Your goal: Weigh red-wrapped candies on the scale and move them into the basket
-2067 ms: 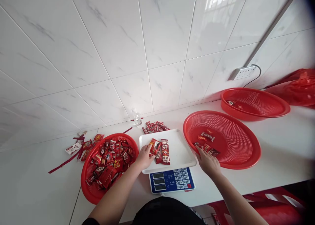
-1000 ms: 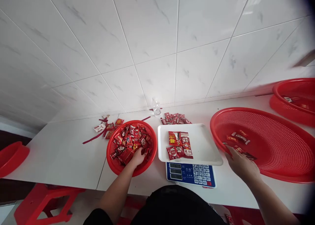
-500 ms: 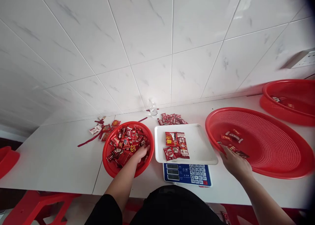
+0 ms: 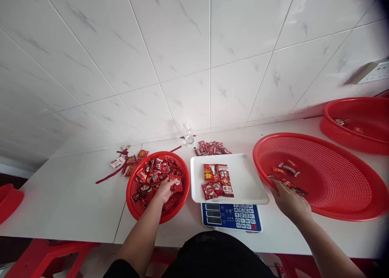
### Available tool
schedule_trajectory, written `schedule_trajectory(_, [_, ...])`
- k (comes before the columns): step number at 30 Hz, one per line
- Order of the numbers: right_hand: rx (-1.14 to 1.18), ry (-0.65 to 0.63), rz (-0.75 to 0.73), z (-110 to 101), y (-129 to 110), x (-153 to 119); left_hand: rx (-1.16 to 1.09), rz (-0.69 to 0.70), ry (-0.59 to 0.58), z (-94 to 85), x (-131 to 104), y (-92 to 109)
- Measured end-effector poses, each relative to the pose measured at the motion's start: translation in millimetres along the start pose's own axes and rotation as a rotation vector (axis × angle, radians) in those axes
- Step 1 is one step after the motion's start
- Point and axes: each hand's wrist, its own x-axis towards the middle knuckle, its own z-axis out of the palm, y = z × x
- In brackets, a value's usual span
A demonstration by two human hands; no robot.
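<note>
My left hand is over the round red basket, which is heaped with small wrapped snacks. Between its thumb and fingers is a red snack packet. My right hand is closed around the near left rim of a large red basket, its fingertips partly hidden inside. A few snack packets lie at the bottom of that basket. Between the two baskets stands a blue digital scale with a white tray on top. Several red packets rest together on the tray.
Behind the tray are a pile of red packets and a clear bottle near the tiled wall. Loose packets, a white card and dark red ribbon lie left. Another red basket stands at back right. Red stools are below the table.
My left hand has come up from among the snacks, slightly leftward, and now shows a red packet in its fingers. My right hand stays on the large basket's rim.
</note>
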Motion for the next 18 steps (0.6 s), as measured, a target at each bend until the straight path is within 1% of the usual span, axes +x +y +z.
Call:
schedule_trajectory(2, [-0.007, 0.016, 0.001, 1, 0, 1, -0.025, 0.022, -0.041, 9.9, -5, 9])
schedule_trajectory(3, [-0.012, 0.023, 0.003, 0, 0, 1, -0.036, 0.035, -0.074, 18.1, -8, 13])
schedule_trajectory(6, [-0.029, 0.021, 0.009, -3, -2, -1, -0.046, 0.08, -0.24, 51.9, -18, 24])
schedule_trajectory(8, [-0.035, 0.017, 0.008, -4, -3, -2, -0.019, 0.1, -0.364, 75.5, -21, 27])
schedule_trajectory(9, [-0.036, 0.019, 0.004, -4, -3, -2, 0.014, 0.113, -0.387, 85.4, -21, 26])
schedule_trajectory(10, [-0.036, 0.026, 0.001, -3, -3, -2, 0.075, 0.131, -0.367, 93.4, -20, 25])
schedule_trajectory(11, [-0.036, 0.032, -0.002, -3, -2, -2, 0.153, 0.156, -0.313, 99.2, -18, 22])
schedule_trajectory(13, [-0.036, 0.039, -0.006, 0, -1, -2, 0.308, 0.203, -0.177, 104.4, -11, 16])
schedule_trajectory(14, [-0.036, 0.04, -0.009, 1, 0, -2, 0.365, 0.216, -0.133, 104.5, -7, 12])
schedule_trajectory(15, [-0.035, 0.042, -0.015, 2, 0, -2, 0.4, 0.224, -0.12, 103.7, -4, 9])
schedule_trajectory(16, [-0.034, 0.046, -0.021, 3, 1, -2, 0.413, 0.226, -0.133, 102.5, -1, 6])
schedule_trajectory(18, [-0.031, 0.062, -0.034, 5, 2, -3, 0.422, 0.25, -0.195, 100.1, 1, 3])
